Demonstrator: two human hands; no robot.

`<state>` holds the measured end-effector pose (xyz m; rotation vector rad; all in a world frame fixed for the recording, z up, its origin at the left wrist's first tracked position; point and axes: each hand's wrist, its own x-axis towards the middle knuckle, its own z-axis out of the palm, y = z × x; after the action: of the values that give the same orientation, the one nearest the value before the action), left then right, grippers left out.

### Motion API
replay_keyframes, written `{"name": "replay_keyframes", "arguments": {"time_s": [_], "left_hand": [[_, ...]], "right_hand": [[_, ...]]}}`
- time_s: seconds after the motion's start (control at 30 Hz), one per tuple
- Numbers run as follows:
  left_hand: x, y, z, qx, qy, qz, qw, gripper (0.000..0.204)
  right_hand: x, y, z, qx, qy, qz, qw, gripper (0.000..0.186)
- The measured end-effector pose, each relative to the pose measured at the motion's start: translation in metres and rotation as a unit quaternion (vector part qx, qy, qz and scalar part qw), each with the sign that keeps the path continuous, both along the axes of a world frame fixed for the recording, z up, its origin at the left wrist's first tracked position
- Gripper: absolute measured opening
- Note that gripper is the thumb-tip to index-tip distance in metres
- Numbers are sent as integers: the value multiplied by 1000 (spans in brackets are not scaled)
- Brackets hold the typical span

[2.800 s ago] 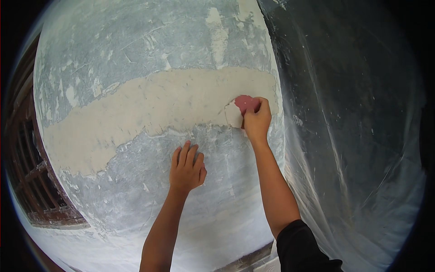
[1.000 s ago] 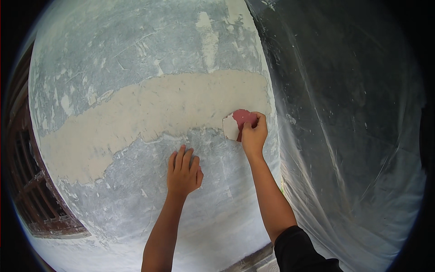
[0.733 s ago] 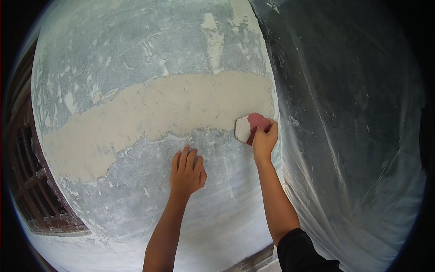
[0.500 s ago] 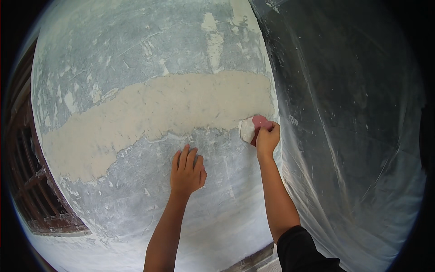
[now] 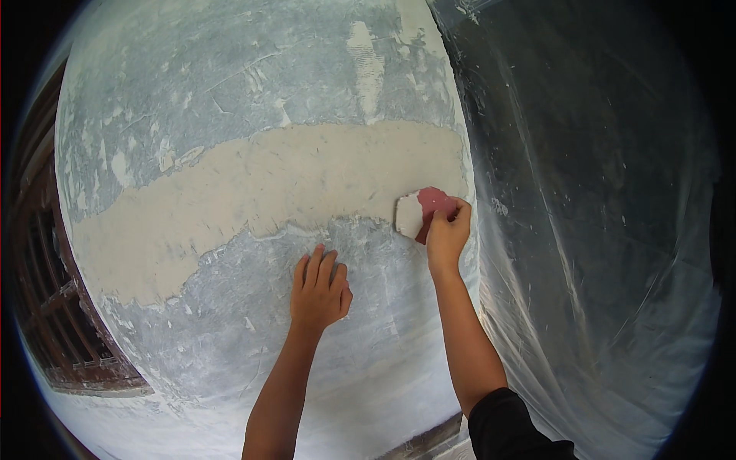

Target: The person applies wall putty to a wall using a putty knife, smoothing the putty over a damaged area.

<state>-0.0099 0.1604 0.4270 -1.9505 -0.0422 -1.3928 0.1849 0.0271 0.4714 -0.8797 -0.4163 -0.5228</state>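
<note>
My right hand [image 5: 448,232] grips a small red scraper [image 5: 429,208] whose blade carries pale filler and is pressed against the grey wall [image 5: 253,84]. The blade sits at the right end of a broad beige band of fresh filler [image 5: 253,192] that runs across the wall from lower left to right. My left hand [image 5: 319,287] lies flat on the bare grey wall just below that band, fingers together and pointing up, holding nothing.
Clear plastic sheeting [image 5: 598,230] hangs over the surface right of the wall's edge. A dark reddish wooden window frame [image 5: 54,322] stands at the far left. A dark strip [image 5: 425,441] shows along the bottom of the wall.
My right hand has slid the scraper along the lower right end of the filler band, right and down, then back slightly left. My left hand has stayed flat on the wall.
</note>
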Motion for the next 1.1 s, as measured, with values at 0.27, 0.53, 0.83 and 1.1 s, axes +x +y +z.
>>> {"name": "replay_keyframes", "arguments": {"time_s": [0.27,0.53,0.83,1.1], "left_hand": [[2,1,3,8,-9,-6,1000,27],[0,0,1,1,-4,-10,1000,26],[1,1,0,7,-7,-5,1000,27],[-2,-1,1,-4,-2,0,1000,26]], "right_hand": [[32,11,-18,-6,78,-30,996,23],[-27,20,30,-38,-63,19,997,25],[0,13,10,20,45,-6,999,24],[-1,32,18,-21,19,-26,999,26]]}}
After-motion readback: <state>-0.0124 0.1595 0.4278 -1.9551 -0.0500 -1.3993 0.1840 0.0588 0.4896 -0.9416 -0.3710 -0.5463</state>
